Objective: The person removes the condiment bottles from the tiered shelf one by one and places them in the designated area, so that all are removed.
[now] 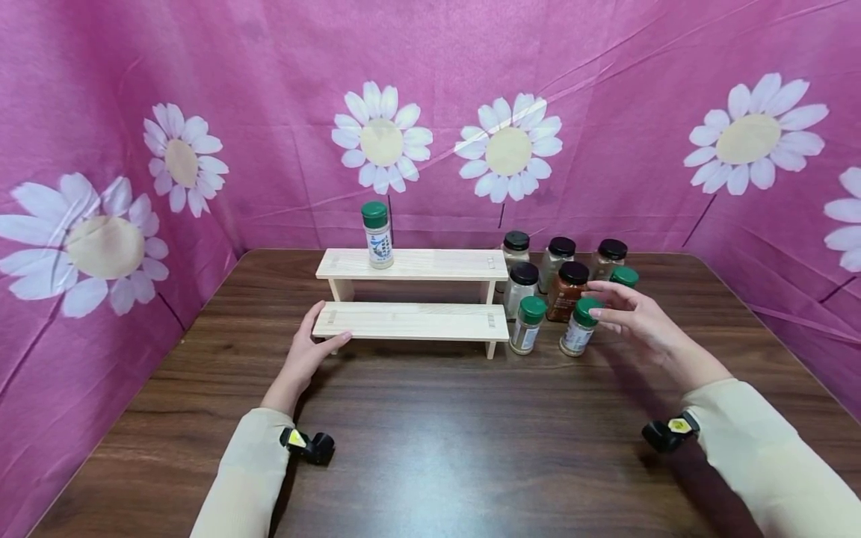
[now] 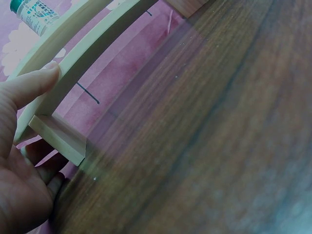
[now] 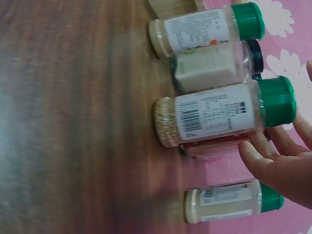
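A two-step wooden rack (image 1: 410, 321) stands on the table. My left hand (image 1: 312, 351) grips the left end of its lower step, with the thumb over the front edge and the other fingers behind the side, as the left wrist view shows. A green-capped seasoning jar (image 1: 379, 243) stands on the upper step, left of its middle. My right hand (image 1: 635, 323) is at another green-capped jar (image 3: 214, 112) holding pale grains. Its fingers are spread around the cap's right side, the thumb a little apart from the jar in the right wrist view.
Right of the rack stand several black-capped jars (image 1: 522, 288), one with red-brown contents (image 1: 567, 295). A green-capped jar (image 1: 527, 329) is close by the rack's right end; another (image 3: 224, 201) stands beyond my right hand. A pink flowered cloth (image 1: 444, 217) hangs behind the brown table (image 1: 430, 433).
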The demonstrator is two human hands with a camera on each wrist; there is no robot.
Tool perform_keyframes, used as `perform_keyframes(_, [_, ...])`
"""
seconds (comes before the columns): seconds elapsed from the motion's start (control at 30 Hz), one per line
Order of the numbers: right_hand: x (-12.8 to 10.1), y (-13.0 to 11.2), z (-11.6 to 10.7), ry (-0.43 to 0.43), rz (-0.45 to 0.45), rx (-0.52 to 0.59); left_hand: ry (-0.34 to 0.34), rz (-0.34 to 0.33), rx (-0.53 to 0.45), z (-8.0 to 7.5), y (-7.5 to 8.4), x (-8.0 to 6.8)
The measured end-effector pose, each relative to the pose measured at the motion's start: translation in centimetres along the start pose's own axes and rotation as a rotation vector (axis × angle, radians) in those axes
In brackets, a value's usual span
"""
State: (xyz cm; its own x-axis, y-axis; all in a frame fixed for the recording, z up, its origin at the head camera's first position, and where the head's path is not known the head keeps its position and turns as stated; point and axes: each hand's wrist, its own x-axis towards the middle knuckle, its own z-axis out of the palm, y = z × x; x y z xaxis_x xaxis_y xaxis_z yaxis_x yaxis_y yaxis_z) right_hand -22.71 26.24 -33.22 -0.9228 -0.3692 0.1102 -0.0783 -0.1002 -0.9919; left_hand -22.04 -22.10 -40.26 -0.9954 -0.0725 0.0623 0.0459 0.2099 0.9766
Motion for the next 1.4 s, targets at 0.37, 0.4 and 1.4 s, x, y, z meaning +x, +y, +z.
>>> perform_keyframes(0.37, [1.4, -2.4, 0.3, -0.005, -0.047, 0.058, -0.001, 0.000, -0.003, 0.0, 0.1, 0.0])
perform_keyframes(0.4, [1.5, -2.7, 0.4, -0.003, -0.051, 0.061, -0.001, -0.001, -0.003, 0.0, 0.1, 0.0])
perform_keyframes(1.4, [8.2, -8.6, 6.4, 0.082, -0.023, -0.079, 0.004, 0.002, -0.011, 0.0, -0.1, 0.1])
